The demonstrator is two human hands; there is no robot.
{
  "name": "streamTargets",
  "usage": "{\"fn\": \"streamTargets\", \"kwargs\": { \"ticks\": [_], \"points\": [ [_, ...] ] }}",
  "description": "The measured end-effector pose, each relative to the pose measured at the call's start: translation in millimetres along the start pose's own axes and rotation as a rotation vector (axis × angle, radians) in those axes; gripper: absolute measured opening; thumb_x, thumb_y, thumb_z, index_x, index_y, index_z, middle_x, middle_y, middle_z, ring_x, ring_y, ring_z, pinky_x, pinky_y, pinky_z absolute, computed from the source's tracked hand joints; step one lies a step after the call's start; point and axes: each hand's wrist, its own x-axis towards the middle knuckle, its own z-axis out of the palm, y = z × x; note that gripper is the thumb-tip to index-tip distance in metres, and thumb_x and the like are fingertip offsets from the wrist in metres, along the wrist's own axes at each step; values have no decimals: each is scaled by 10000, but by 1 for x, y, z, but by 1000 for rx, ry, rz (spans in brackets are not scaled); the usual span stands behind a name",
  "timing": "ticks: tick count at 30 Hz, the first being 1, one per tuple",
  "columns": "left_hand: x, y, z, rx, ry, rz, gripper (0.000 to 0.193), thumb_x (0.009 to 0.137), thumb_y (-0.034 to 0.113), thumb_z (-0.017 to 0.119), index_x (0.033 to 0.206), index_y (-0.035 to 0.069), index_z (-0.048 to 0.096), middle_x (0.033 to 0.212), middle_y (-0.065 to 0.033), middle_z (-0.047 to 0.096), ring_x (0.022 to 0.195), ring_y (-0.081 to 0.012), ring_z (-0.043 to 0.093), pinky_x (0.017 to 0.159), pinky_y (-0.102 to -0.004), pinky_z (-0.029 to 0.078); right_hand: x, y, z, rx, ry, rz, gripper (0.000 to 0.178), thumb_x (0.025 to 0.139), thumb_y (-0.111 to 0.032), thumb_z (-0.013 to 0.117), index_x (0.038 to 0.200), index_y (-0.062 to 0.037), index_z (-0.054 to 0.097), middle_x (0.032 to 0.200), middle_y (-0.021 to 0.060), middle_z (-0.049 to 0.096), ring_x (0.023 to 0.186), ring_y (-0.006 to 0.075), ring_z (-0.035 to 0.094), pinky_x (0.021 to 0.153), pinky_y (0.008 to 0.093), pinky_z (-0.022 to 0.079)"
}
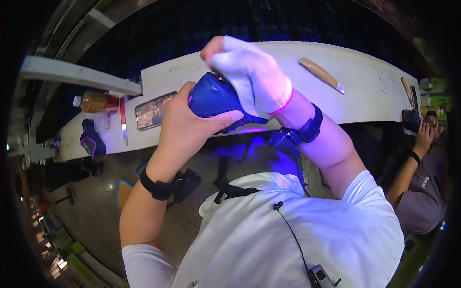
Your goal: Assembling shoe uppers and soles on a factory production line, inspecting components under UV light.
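A blue shoe upper, smooth and rounded, is held up over the near edge of the white table. My left hand grips it from the left, with the thumb across its near side. A white glove that leaves the fingertips bare covers my right hand. Those fingers are curled down at the far top of the upper; whatever they pinch is hidden behind the glove. The upper's right end, with dark lacing or trim, shows below my right wrist.
On the white table lie a wooden-handled knife, a phone, a red-handled knife and a dark shoe upper. An amber bottle stands near a white beam. At right, another person's hands hold a dark shoe.
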Motion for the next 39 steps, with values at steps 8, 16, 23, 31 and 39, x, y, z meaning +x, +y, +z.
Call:
{"fn": "streamTargets", "kwargs": {
  "ticks": [8, 16, 23, 31, 39],
  "points": [
    [41, 48, 20, 248, -70, 76, 664, 675, 438, 988, 985, -45, 655, 809, -188, 752, 738, -338, 776, 695, -414, 615, -14, -22, -35, -247, 29, -99, 205, 991, -251, 605, 1043, -53, 609, 1002, -17, 536, 901, 74, 504, 819, 236, 434],
    [13, 78, 60, 641, -312, 481, 726, 702, 474, 974, 1091, -39, 639, 755, -166, 691, 639, -301, 736, 551, -385, 585, -97, -23, -53, -471, 35, -382, 540, 1033, -510, 614, 1238, -11, 623, 1129, 109, 601, 1124, 271, 570, 1123, 468, 439],
    [-13, 44, 40, 821, -376, 1031, 257, 853, 175, 712, 1028, -7, 666, 887, -147, 656, 695, -197, 676, 488, -293, 535, -139, -23, -21, -922, -167, -469, 562, 980, -357, 647, 1396, 19, 599, 1351, 223, 648, 1360, 479, 558, 1176, 562, 413],
    [-78, -3, 9, -385, -234, 51, 880, 754, 271, 992, 1447, 92, 480, 1630, -218, 398, 1460, -325, 472, 1176, -459, 460, -129, 50, -18, -1300, 142, -238, 1197, 640, -590, 938, 1534, 46, 460, 1394, 236, 651, 1278, 443, 628, 1082, 523, 499],
    [-82, -63, 20, -421, 130, 6, 484, 795, 68, 856, 1198, 47, 590, 1557, -206, 505, 1396, -290, 535, 1178, -424, 412, -99, 48, -27, -1348, -86, -157, 969, 722, -523, 898, 1478, -6, 582, 1226, 226, 735, 1091, 436, 717, 961, 505, 565]
  ]
}}
